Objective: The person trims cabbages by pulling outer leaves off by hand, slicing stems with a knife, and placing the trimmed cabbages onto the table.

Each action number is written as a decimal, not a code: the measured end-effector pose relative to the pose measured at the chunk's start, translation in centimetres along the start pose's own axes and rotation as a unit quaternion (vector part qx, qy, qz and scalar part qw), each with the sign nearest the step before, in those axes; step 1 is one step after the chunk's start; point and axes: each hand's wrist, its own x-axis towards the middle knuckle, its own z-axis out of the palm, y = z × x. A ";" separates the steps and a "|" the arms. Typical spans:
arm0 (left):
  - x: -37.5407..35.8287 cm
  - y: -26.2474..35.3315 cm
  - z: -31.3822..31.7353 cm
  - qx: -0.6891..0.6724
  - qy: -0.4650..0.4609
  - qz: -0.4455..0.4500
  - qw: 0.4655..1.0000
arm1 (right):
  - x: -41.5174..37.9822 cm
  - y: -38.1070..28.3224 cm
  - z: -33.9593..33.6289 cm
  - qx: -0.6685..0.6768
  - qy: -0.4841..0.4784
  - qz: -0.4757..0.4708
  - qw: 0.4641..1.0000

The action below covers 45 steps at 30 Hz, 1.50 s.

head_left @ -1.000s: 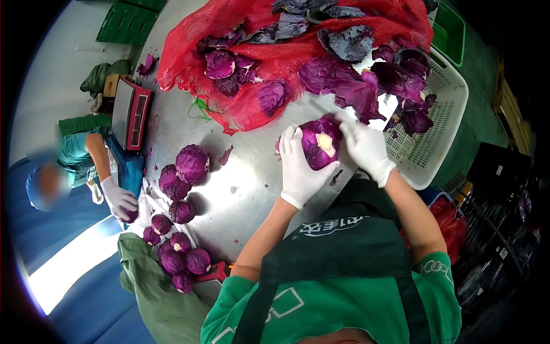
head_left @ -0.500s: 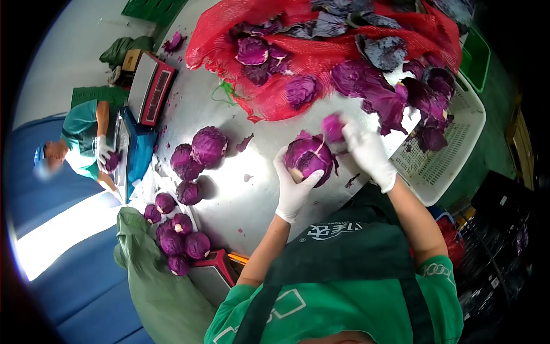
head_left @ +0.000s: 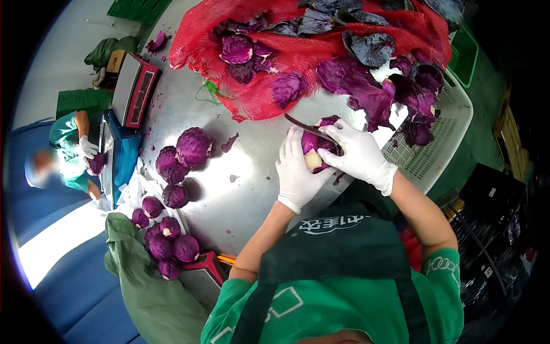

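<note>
Both my hands wear white gloves and meet at one red cabbage (head_left: pixel 312 148) above the metal table (head_left: pixel 240 189). My left hand (head_left: pixel 299 172) wraps its left side and underside. From the right, my right hand (head_left: pixel 356 153) grips the cabbage, its fingers over the top and near the pale stem end. A dark leaf edge sticks out past my left fingertips. Whole red cabbages (head_left: pixel 193 148) rest to the left, with a torn leaf scrap (head_left: pixel 230 142) beside them.
A red mesh bag (head_left: pixel 195 46) with loose leaves covers the back. A white basket (head_left: pixel 458 123) with leaves stands right. Left are several smaller cabbages (head_left: pixel 186 248), a red-framed scale (head_left: pixel 133 92), a green cloth (head_left: pixel 143 286) and a co-worker (head_left: pixel 69 146) holding a cabbage.
My right hand has moved back onto the cabbage, and the purple piece by its fingers is no longer seen there. The cabbage has turned, showing its stem end. The view has shifted slightly.
</note>
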 end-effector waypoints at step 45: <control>-3.7 -2.3 -4.2 -0.033 -0.068 0.013 0.997 | 3.1 6.1 3.7 -0.072 0.046 0.070 0.994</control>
